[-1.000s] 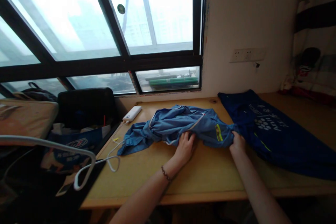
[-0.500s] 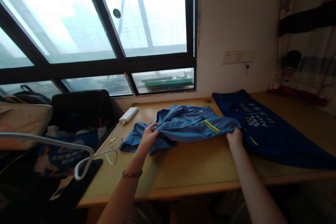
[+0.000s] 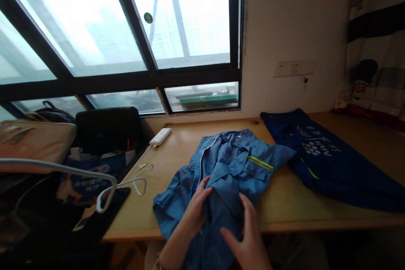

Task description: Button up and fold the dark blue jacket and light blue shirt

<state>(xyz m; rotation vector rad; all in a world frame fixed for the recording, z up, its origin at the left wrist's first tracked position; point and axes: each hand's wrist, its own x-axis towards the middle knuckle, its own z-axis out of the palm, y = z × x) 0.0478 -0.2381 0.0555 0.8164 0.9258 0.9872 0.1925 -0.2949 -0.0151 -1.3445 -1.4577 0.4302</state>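
Note:
A light blue work jacket (image 3: 228, 164) with a yellow reflective strip lies rumpled on the desk, its lower part hanging over the front edge toward me. Fingers of my left hand (image 3: 196, 209) are closed on the jacket's front, near the zip edge. On the right side of the fabric, my right hand (image 3: 248, 236) has thumb and fingers spread apart, over or touching the cloth, with nothing gripped. The jacket's left sleeve bunches at the desk's front.
A dark blue garment (image 3: 335, 168) with white print covers the desk's right side. A white power bank (image 3: 160, 136) with a cable sits at the back left. A black chair (image 3: 109, 128) holding bags stands left. The wooden desk (image 3: 139, 215) ends close to me.
The jacket has been drawn toward me and now drapes over the front edge. Both hands came nearer and closer together; my right hand let go of the jacket's right side.

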